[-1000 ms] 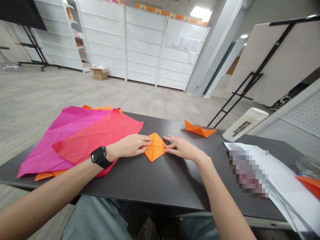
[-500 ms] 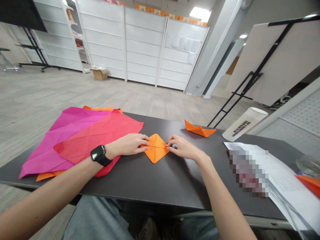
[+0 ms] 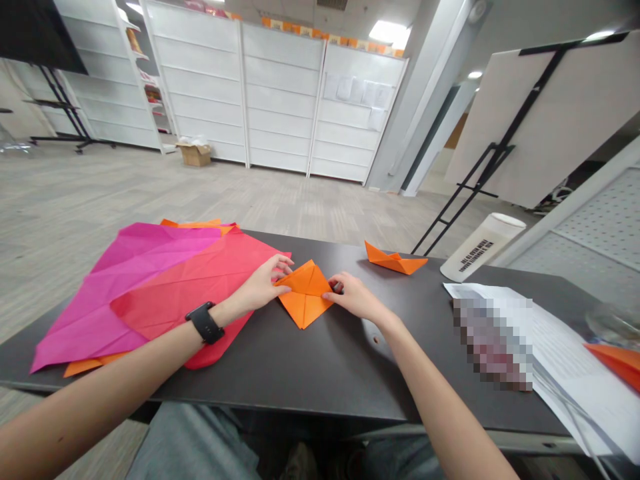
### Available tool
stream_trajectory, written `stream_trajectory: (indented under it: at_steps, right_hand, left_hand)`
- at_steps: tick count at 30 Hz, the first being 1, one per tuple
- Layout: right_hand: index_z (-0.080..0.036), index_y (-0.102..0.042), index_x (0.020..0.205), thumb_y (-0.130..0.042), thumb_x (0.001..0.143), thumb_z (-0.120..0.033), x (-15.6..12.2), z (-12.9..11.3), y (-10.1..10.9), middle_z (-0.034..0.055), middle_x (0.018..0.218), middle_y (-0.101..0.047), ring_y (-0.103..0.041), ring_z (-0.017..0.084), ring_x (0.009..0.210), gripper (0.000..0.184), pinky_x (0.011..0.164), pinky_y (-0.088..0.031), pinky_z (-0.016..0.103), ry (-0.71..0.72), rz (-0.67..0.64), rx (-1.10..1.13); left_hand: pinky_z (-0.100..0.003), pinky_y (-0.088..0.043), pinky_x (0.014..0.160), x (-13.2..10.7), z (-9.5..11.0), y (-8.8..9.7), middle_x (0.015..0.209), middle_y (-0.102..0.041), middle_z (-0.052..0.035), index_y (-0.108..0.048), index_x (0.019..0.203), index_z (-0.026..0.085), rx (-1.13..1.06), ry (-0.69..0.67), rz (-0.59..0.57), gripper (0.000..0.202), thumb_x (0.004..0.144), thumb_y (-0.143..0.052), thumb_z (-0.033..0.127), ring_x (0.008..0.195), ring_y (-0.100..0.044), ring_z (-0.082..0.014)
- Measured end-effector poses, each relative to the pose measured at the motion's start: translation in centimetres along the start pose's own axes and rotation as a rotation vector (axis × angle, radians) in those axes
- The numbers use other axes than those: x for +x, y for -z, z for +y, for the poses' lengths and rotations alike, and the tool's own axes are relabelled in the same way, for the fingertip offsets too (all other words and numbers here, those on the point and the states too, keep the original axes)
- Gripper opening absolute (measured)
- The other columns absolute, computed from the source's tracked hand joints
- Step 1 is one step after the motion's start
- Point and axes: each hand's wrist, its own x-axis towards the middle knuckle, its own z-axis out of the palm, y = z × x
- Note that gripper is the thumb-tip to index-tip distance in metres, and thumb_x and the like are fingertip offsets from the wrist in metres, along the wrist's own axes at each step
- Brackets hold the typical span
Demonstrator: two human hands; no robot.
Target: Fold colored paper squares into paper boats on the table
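Observation:
Between my hands is a diamond of folded orange origami paper (image 3: 304, 303), with crease lines crossing at its middle. My left hand (image 3: 270, 279) pinches its left corner, thumb on top and fingers curled behind. At the right corner my right hand (image 3: 349, 293) grips it the same way, its other fingers tucked in. The paper's upper part looks tilted up off the dark table (image 3: 350, 373). Left of my left hand lie a red sheet (image 3: 185, 280) and a magenta sheet (image 3: 105, 287), overlapping, with orange paper (image 3: 93, 363) under them.
A folded orange paper boat (image 3: 395, 259) sits at the table's far side. Beside it a white cylinder with printed lettering (image 3: 480, 248) leans. Printed white sheets (image 3: 565, 353) and another orange folded piece (image 3: 617, 365) lie at right. Beyond the table stands an easel-like board (image 3: 530, 127).
The diamond has turned slightly and its upper part has lifted. My left fingers have spread and shifted up at its left corner. The whole view has moved a little.

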Motion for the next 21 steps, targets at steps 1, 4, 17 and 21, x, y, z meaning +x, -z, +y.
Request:
stream_trajectory:
  at_steps: [1,4,17,21]
  right_hand:
    - [-0.017,-0.064,0.085,-0.067,0.079,-0.022,0.0,-0.3,0.0,0.0032,0.086,-0.066,-0.060,0.015,0.074,0.008,0.070,-0.047,0.030,0.003,-0.006,0.019]
    - [-0.018,-0.060,0.088,-0.059,0.087,-0.027,0.1,-1.5,-0.1,0.0021,0.080,-0.067,-0.062,0.016,0.073,0.009,0.067,-0.047,0.029,0.037,0.082,0.146]
    - [-0.030,-0.053,0.135,-0.075,0.081,-0.032,-1.8,-5.1,0.4,0.0071,0.139,-0.058,-0.054,0.023,0.129,0.058,0.112,-0.038,0.044,0.434,-0.040,0.459]
    - [-0.031,-0.049,0.139,-0.079,0.076,-0.040,-1.2,-4.5,-0.9,0.0085,0.146,-0.052,-0.050,0.025,0.133,0.071,0.109,-0.044,0.043,0.399,-0.039,0.641]
  left_hand:
    - [-0.037,-0.055,0.085,0.1,0.0,0.0,0.105,-0.062,-0.0067,-0.050,0.112,0.019,-0.031,0.002,0.019,0.047,0.069,-0.070,0.014,0.091,-0.065,-0.0176]
    - [-0.039,-0.053,0.086,0.3,0.3,0.1,0.103,-0.064,-0.0072,-0.054,0.109,0.017,-0.102,0.007,0.030,0.041,0.071,-0.070,0.018,0.093,-0.065,-0.0186]
    - [-0.030,-0.051,0.071,-0.3,3.0,0.7,0.073,-0.064,-0.0009,-0.060,0.067,0.014,-0.408,0.030,0.020,0.032,0.063,-0.086,0.032,0.071,-0.062,-0.0143]
    - [-0.036,-0.053,0.080,-0.3,2.9,0.5,0.080,-0.069,-0.0030,-0.064,0.079,0.016,-0.498,0.054,0.024,0.032,0.066,-0.084,0.037,0.081,-0.066,-0.0187]
